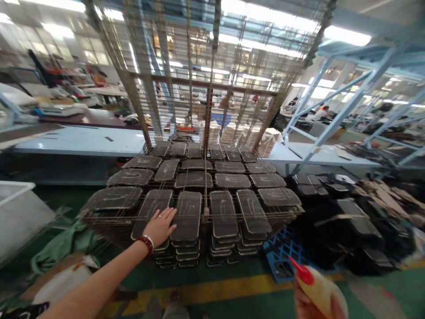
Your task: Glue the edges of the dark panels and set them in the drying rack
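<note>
Black rounded panels with pale edges lie in rows on a wire rack [206, 217], one of them a panel [188, 217] near the front middle. My left hand [160, 227], wearing a ring and bracelets, rests flat with spread fingers at the front edge, over the panel left of that one. Lower right, my right hand [307, 301] is wrapped round a pale yellow squeeze bottle [323, 290] with a red nozzle pointing up and left. Further wire shelves [209, 84] stand tilted up behind the panels. Stacked layers of panels show beneath the front row.
Black bundles [352, 221] are heaped at the right, beside a blue plastic crate [279, 254]. A white bin [20, 217] and green cloth [66, 243] are at the left. Pale blue tables [83, 139] run behind the rack. People sit far back at the right.
</note>
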`<state>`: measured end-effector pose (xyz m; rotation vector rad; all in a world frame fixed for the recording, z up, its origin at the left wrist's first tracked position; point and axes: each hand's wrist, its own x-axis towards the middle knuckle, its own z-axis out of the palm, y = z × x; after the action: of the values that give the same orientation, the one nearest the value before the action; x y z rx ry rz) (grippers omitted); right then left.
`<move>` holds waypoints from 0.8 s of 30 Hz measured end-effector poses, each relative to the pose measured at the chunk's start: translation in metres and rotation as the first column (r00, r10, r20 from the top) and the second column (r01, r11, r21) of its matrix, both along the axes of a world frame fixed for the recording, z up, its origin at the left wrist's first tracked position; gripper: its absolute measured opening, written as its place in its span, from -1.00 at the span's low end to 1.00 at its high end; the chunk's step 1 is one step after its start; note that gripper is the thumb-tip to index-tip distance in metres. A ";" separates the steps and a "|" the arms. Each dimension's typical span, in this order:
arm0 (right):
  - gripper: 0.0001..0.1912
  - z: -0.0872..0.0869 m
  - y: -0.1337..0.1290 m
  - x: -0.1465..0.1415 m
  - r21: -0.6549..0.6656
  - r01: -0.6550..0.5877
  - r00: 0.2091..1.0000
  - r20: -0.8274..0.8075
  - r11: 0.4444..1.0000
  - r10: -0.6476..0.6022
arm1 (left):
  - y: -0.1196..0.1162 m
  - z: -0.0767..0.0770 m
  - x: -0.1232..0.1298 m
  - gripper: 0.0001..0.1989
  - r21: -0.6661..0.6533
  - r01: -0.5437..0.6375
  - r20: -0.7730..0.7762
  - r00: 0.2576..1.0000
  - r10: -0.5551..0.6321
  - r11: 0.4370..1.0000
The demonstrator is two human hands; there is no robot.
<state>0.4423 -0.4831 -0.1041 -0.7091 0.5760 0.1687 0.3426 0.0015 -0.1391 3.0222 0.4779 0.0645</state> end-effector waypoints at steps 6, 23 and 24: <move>-0.34 0.004 0.037 0.004 0.041 -0.020 0.998 0.059 0.999 0.018 | 0.010 -0.014 -0.001 -0.42 0.011 0.002 0.118 0.993 -0.004 1.000; -0.46 -0.048 0.181 -0.136 0.153 -0.912 0.357 -0.160 0.380 0.920 | -0.234 -0.032 -0.174 -0.12 -0.938 -0.082 0.161 0.757 0.633 0.337; -0.45 -0.052 0.186 -0.153 0.055 -0.970 0.230 -0.116 0.238 0.966 | -0.237 -0.030 -0.187 -0.06 -0.948 -0.081 0.161 0.710 0.686 0.307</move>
<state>0.2889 -0.2966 -0.1559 -1.0247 0.1466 1.4506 0.1553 -0.2358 -0.1693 1.5787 0.8547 0.5208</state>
